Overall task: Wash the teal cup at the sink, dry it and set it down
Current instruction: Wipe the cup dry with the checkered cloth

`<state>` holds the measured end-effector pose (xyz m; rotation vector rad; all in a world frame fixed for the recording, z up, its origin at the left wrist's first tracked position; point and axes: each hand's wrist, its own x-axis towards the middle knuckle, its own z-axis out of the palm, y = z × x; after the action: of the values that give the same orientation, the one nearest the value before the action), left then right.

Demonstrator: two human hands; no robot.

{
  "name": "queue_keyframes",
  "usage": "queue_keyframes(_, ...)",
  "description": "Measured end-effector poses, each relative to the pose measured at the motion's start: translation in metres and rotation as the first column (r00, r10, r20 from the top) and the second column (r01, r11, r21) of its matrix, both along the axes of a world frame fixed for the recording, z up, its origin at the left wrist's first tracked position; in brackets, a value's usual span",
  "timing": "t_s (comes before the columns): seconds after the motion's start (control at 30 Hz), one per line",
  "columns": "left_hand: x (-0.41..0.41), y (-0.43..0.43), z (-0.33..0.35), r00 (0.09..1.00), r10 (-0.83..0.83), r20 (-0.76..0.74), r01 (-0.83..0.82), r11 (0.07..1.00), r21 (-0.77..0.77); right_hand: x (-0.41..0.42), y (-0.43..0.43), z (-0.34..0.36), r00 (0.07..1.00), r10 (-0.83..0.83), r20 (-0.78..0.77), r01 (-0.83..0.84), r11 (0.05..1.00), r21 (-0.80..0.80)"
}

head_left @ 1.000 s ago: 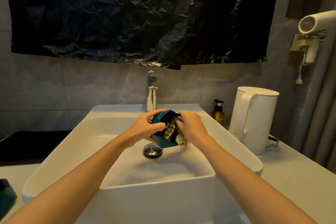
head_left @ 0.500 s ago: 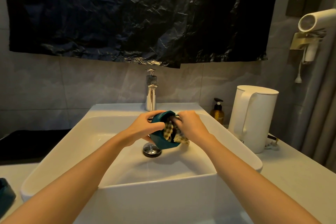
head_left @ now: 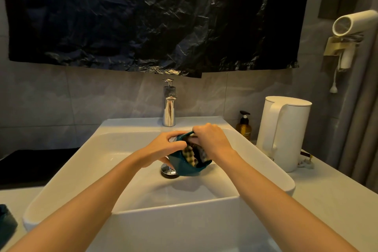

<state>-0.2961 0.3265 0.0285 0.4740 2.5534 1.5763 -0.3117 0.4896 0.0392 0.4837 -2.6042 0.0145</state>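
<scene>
Teal cup (head_left: 182,165) tilts over the sink (head_left: 81,161), left hand (head_left: 161,149) gripping it, right hand (head_left: 212,139) pinching checked cloth (head_left: 189,152) inside.

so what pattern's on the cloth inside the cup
Checked, pale yellow and dark; the head view shows the cloth in the teal cup.

Teal cup (head_left: 182,166) over white rectangular ceramic sink (head_left: 61,174), just above chrome drain plug (head_left: 168,170). Left hand (head_left: 161,149) on its left side, right hand (head_left: 212,141) at its mouth, checked cloth (head_left: 191,152) inside. Chrome faucet (head_left: 169,108) on sink's back ledge. Amber pump bottle (head_left: 243,127) right of sink; white plastic kettle (head_left: 284,133) right of bottle.
</scene>
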Motion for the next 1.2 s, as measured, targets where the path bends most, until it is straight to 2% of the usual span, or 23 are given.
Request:
queue_keyframes(0.1,0.001,0.001,0.002,1.0,0.004,0.016,-0.004,1.0,-0.012,0.003,-0.002,0.005,1.0,-0.025,-0.013,0.026,0.998,0.06)
queue_keyframes(0.17,0.002,-0.001,0.004,1.0,0.007,0.007,-0.007,1.0,0.0,0.003,-0.003,0.003,0.998,-0.045,0.037,0.045,0.999,0.012)
queue_keyframes(0.23,0.002,-0.003,0.006,0.999,0.026,-0.019,-0.026,0.999,0.031,0.002,-0.003,-0.001,0.992,-0.052,0.114,0.068,0.988,-0.14)
queue_keyframes(0.33,0.003,-0.003,0.007,0.996,0.061,-0.061,-0.058,0.997,0.059,-0.003,-0.002,-0.009,0.981,-0.009,0.192,0.082,0.923,-0.376)
queue_keyframes(0.47,0.003,-0.002,0.007,0.996,0.061,-0.063,-0.056,0.996,0.072,-0.01,0.004,-0.017,0.951,0.043,0.305,0.135,0.833,-0.536)
queue_keyframes(0.5,0.003,-0.002,0.007,0.996,0.062,-0.06,-0.058,0.996,0.074,-0.009,0.004,-0.018,0.955,0.049,0.292,0.124,0.829,-0.546)
queue_keyframes(0.57,0.003,-0.003,0.007,0.997,0.059,-0.052,-0.055,0.996,0.075,-0.009,0.003,-0.017,0.988,0.039,0.152,0.039,0.877,-0.479)
queue_keyframes(0.67,0.004,-0.003,0.006,0.999,0.03,-0.026,-0.029,0.999,0.044,-0.002,-0.001,-0.008,0.997,0.07,-0.03,-0.075,0.973,-0.218)
queue_keyframes(0.77,0.004,-0.002,0.003,1.0,-0.006,0.004,0.006,0.999,-0.042,0.005,-0.003,-0.001,0.987,0.153,-0.056,-0.147,0.985,0.094)
queue_keyframes(0.87,0.002,0.0,0.004,1.0,0.024,0.014,-0.024,0.999,-0.049,0.008,-0.004,0.001,0.989,0.132,-0.06,-0.12,0.977,0.176)
queue_keyframes(0.93,0.001,0.0,0.007,0.996,0.085,0.017,-0.084,0.996,-0.029,0.005,-0.005,0.0,0.995,0.079,-0.064,-0.071,0.991,0.109)
queue_keyframes(1.03,0.0,-0.003,0.008,0.992,0.121,0.039,-0.122,0.992,0.028,0.002,-0.005,-0.005,1.0,-0.003,-0.024,0.001,0.993,-0.114)
queue_keyframes(1.13,-0.002,-0.001,0.007,0.995,0.091,0.042,-0.098,0.979,0.18,-0.003,0.0,-0.013,0.995,-0.072,0.062,0.093,0.888,-0.45)
queue_keyframes(1.2,-0.004,0.001,0.006,0.99,0.139,-0.02,-0.13,0.96,0.248,-0.007,0.003,-0.015,0.986,-0.089,0.141,0.155,0.801,-0.578)
